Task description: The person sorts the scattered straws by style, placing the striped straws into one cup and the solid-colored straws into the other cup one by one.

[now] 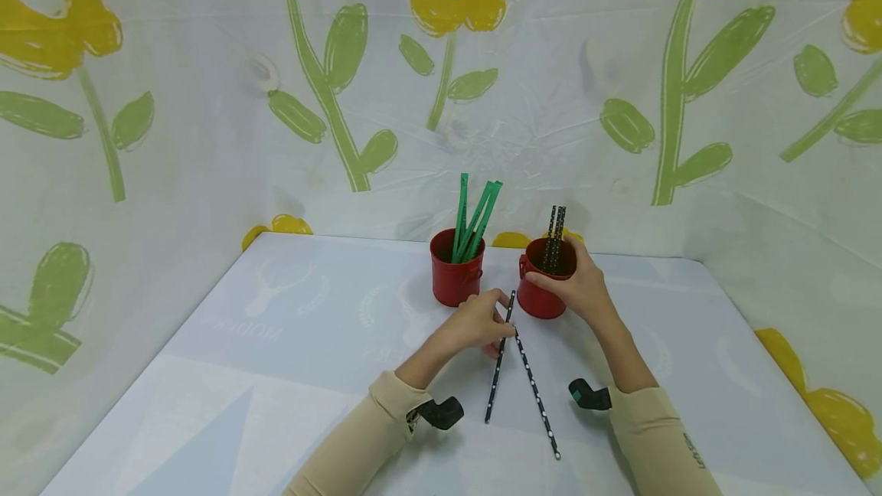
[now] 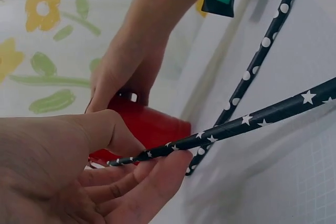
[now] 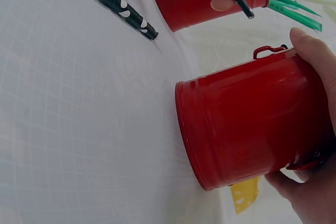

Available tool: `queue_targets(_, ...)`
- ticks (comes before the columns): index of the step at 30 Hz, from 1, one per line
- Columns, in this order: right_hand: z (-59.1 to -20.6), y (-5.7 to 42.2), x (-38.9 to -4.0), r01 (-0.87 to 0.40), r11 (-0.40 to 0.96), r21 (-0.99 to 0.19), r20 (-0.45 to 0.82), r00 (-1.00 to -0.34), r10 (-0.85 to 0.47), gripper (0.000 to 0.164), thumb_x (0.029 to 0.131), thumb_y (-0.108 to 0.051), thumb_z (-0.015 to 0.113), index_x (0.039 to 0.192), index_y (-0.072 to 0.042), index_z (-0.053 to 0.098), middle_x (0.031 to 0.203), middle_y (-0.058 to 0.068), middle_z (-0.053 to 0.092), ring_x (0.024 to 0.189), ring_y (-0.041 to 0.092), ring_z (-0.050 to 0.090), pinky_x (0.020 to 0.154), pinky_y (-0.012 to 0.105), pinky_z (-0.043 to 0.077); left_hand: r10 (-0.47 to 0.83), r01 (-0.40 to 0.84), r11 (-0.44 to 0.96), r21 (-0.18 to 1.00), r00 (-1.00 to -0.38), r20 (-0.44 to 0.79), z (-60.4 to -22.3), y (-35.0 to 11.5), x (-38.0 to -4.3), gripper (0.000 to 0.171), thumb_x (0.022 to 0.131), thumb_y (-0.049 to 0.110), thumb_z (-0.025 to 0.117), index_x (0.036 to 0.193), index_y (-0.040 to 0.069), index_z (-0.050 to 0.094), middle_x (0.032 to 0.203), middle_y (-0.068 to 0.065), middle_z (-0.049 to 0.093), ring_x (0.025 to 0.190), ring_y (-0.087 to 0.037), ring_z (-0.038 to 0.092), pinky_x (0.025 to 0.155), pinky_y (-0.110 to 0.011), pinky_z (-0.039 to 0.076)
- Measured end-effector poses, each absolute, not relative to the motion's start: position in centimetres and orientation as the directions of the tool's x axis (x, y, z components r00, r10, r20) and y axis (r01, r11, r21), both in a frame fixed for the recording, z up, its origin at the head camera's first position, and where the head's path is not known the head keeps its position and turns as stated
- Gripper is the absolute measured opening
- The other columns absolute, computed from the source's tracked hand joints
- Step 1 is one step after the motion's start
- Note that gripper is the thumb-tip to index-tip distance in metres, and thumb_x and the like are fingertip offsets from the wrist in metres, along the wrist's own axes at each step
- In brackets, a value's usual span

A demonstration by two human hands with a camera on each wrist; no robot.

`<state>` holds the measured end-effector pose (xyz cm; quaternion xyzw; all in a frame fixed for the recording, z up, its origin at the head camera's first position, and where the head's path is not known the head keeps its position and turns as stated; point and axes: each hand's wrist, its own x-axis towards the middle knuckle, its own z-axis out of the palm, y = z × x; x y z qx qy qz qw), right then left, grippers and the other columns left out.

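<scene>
My left hand (image 1: 475, 321) pinches a black paper straw with white stars (image 2: 231, 128) between thumb and fingers, the straw sloping over the table. A black straw with white polka dots (image 1: 534, 385) lies on the table just to its right. My right hand (image 1: 586, 287) grips the rim of the right red bucket (image 3: 252, 124), thumb on the near side and fingers behind. Several black patterned straws (image 1: 555, 228) stand in that bucket. The left red bucket (image 1: 453, 282) stands beside it, behind my left hand, with several green straws (image 1: 477, 222) leaning in it.
Both buckets are near the back edge of the pale patterned table (image 1: 241, 343). A white flower-printed curtain (image 1: 537, 106) hangs behind and along the sides. Small dark cameras (image 1: 443, 413) are strapped at both wrists.
</scene>
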<state>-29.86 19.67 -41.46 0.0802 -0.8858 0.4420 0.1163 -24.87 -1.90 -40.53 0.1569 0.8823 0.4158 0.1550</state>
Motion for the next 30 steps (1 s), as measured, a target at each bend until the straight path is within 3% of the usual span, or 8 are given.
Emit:
queue_targets(13,-41.4,19.7,-29.8,-0.235,0.595,-0.769,0.266,-0.963,-0.036,0.099,0.078,-0.047,0.079,0.153,-0.015,0.023,0.148,0.016,0.044,0.135,0.037,0.043,0.095,0.057,0.052,0.444,0.117,0.476,0.871,-0.888,-0.124,-39.8,-2.1,-24.6,0.045,0.094,0.012,0.063,0.135,0.009,0.046,0.093,-0.012,0.070,0.061,-0.017,0.068,0.052,-0.030,0.058)
queue_targets(19,-41.4,19.8,-29.8,-0.243,0.594,-0.767,0.272,-0.962,-0.042,0.099,0.079,-0.047,0.079,0.153,-0.014,0.022,0.148,0.016,0.044,0.135,0.037,0.044,0.095,0.057,0.052,0.468,0.164,0.390,0.906,-0.883,-0.042,-39.5,-2.2,-24.7,0.044,0.096,0.015,0.061,0.135,0.006,0.045,0.102,-0.019,0.068,0.065,-0.015,0.068,0.052,-0.031,0.059)
queue_targets(24,-41.5,19.8,-29.8,-0.248,0.595,-0.765,0.276,-0.960,-0.046,0.100,0.078,-0.048,0.079,0.153,-0.013,0.022,0.148,0.018,0.044,0.134,0.038,0.045,0.095,0.057,0.051,0.469,0.219,0.339,0.915,-0.882,0.037,-39.6,-2.2,-24.8,0.038,0.096,0.017,0.061,0.130,0.005,0.050,0.103,-0.017,0.068,0.068,-0.013,0.068,0.054,-0.030,0.059)
queue_targets(30,-41.7,19.9,-30.0,-0.258,0.594,-0.762,0.286,-0.957,-0.048,0.100,0.078,-0.048,0.079,0.153,-0.013,0.023,0.147,0.018,0.045,0.133,0.039,0.045,0.095,0.057,0.052,0.429,0.302,0.282,0.910,-0.888,0.162,-39.2,-2.1,-24.8,0.035,0.096,0.016,0.062,0.128,0.006,0.053,0.099,-0.012,0.067,0.073,-0.024,0.071,0.057,-0.029,0.059)
